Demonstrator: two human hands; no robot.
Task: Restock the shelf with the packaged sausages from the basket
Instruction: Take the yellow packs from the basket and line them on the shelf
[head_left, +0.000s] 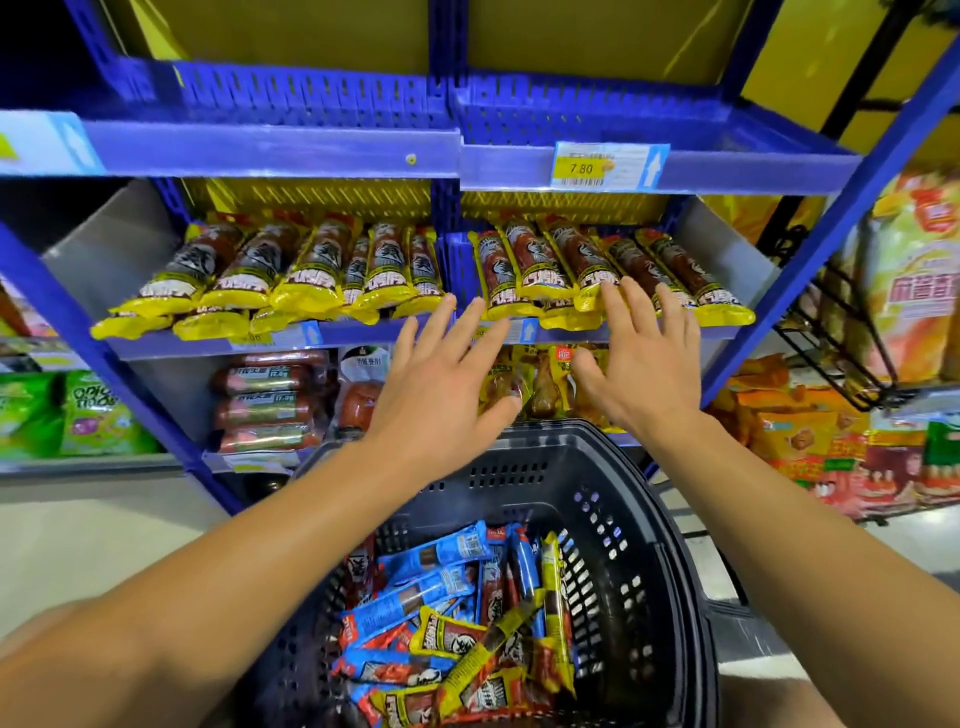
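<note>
Yellow-and-brown packaged sausages (322, 270) lie in rows on the blue middle shelf (171, 345), in a left group and a right group (613, 270). My left hand (441, 379) and my right hand (639, 364) are both stretched out flat with spread fingers just in front of the shelf edge, holding nothing. The right fingertips reach the front ends of the right group of packs. Below my arms stands a black plastic basket (639, 519) holding several blue, red and yellow sausage packs (467, 623).
The blue shelf above (270, 148) carries a price tag reading 7.80 (605, 166). A lower shelf holds red sausage packs (265, 400) and yellow snack packs (540, 384). Green bags (78, 415) sit at left. A wire rack of snack bags (893, 291) juts out at right.
</note>
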